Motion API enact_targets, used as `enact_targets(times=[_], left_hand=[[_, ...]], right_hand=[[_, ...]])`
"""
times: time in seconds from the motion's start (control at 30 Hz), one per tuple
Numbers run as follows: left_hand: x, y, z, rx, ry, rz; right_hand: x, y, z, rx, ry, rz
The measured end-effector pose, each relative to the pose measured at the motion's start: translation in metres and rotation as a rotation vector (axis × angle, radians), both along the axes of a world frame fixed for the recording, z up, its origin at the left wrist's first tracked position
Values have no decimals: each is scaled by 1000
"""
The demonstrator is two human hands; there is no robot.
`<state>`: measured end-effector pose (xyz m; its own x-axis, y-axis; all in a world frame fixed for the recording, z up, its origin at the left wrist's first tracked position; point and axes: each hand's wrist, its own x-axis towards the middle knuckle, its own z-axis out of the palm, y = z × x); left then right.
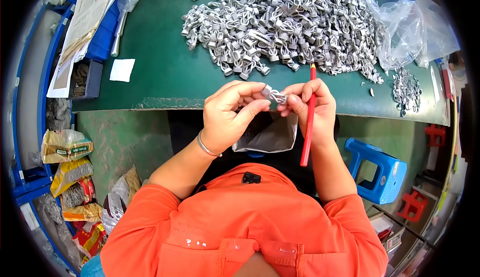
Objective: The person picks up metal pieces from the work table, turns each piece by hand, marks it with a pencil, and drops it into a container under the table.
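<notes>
I watched my left hand (227, 114) and right hand (310, 109) meet just above the near edge of the green tabletop (165, 72), fingers of both pinched shut on one small grey clip (274, 95) between them. The right hand also gripped a red pencil (308, 122), its tip pointing toward the big pile of grey clips (280, 22) farther back.

Grey coiled parts (285, 24), green table (160, 72), red pencil (308, 122).
</notes>
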<state>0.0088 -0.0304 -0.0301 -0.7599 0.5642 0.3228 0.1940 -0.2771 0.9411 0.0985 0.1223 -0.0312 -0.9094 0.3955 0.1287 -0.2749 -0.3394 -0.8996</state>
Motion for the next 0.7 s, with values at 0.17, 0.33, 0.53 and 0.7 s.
enact_targets(times=[0.17,0.33,0.53,0.7], left_hand=[[-1,-5,7,-24,174,-22],[1,-8,5,5,197,-74],[3,-8,-5,-15,252,26],[3,-11,1,-73,466,49]], right_hand=[[4,-6,-9,207,74,-94],[7,-8,-5,631,282,-287],[14,-9,-5,772,305,-319],[17,-8,-1,886,322,-309]])
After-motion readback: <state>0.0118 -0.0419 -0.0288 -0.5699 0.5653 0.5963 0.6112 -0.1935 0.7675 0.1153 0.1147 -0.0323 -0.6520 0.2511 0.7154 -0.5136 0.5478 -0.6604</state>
